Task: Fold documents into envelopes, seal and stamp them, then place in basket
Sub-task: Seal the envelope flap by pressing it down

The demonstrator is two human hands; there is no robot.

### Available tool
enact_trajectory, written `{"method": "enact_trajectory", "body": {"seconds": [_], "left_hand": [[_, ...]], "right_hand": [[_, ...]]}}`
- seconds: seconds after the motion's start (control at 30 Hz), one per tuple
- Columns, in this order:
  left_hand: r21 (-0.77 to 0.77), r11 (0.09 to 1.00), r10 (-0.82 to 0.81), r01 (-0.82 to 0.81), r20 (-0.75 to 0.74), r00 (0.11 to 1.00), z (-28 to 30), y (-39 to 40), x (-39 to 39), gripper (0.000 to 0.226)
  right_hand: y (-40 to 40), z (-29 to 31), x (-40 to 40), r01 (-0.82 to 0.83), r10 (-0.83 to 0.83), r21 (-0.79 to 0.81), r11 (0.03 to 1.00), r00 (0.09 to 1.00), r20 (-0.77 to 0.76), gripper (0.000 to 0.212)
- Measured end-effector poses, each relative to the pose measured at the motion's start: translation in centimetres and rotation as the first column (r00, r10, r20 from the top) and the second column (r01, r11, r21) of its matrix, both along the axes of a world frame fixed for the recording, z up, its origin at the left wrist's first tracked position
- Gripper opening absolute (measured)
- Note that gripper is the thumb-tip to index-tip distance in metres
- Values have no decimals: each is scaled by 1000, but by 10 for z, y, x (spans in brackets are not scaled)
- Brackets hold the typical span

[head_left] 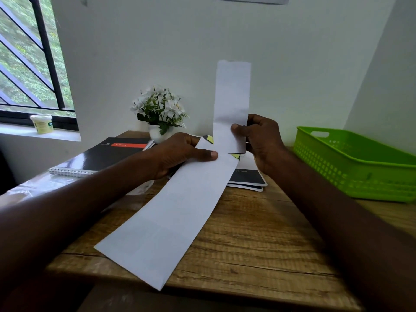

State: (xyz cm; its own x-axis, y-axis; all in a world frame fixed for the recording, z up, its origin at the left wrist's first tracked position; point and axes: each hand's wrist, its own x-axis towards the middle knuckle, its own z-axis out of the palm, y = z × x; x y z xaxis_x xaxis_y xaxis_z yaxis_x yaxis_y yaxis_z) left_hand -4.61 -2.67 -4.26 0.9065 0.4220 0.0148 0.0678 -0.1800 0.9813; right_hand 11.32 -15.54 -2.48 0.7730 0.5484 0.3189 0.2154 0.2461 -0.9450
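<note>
My left hand (180, 154) grips the far end of a long white envelope (171, 217), thumb on top; the envelope slants down toward me over the wooden desk (258, 244). My right hand (261, 140) pinches the lower end of a folded white document (231, 97), which stands upright against the wall. The document's bottom edge sits right at the envelope's far end, between my two hands. A green plastic basket (351, 167) stands on the desk at the right.
A small stack of printed papers (247, 179) lies on the desk under my hands. A black spiral notebook (103, 156) sits at the left, a white potted flower (159, 113) at the back. A small tub (41, 123) rests on the window sill.
</note>
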Motion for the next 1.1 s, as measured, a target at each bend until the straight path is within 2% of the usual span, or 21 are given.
{"method": "enact_trajectory", "body": {"seconds": [0.33, 0.43, 0.63, 0.73, 0.87, 1.1], "left_hand": [[18, 999, 46, -47, 50, 998, -2, 2, 3, 32], [-17, 997, 76, -75, 87, 993, -1, 1, 4, 30], [-8, 995, 98, -98, 82, 992, 1, 1, 3, 30], [-19, 996, 89, -88, 84, 992, 1, -1, 3, 28], [-16, 996, 84, -83, 79, 993, 1, 0, 3, 27], [-41, 994, 106, -103, 76, 991, 0, 3, 4, 29]], "right_hand": [[2, -1, -7, -133, 131, 11, 991, 964, -232, 24], [2, -4, -4, -153, 138, -40, 987, 958, -253, 16], [0, -8, 1, -212, 159, -143, 967, 937, -309, 17], [1, -8, 0, -202, 153, -126, 971, 934, -323, 33], [0, -6, 5, -132, 99, -80, 988, 940, -325, 26], [-2, -8, 3, -223, 149, -197, 955, 931, -333, 25]]}}
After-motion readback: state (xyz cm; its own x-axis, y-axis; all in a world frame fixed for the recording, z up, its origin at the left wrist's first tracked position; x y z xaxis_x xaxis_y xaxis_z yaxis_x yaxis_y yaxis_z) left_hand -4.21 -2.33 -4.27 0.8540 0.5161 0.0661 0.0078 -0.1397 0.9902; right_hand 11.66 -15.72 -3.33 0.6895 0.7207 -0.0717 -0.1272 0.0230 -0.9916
